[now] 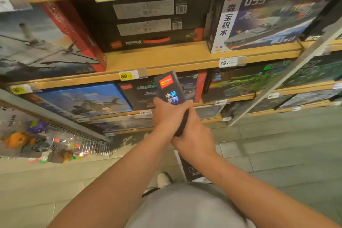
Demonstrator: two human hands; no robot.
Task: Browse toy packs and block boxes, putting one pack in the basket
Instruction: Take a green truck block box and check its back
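Dark block box (169,87) is held edge-on, long axis running up and slightly left, away from the person, its top end (red logo patch, rainbow characters) rising above the fingers toward the wooden shelf (166,57). The left hand (167,116) wraps the lower part with fingers curled closed around it. The right hand (194,135) clamps the opposite side, fingers folded tight; fingertips hidden behind the box. Both hands touch each other at the heel. An 89.00 price tag (127,75) sits just above-left of the knuckles.
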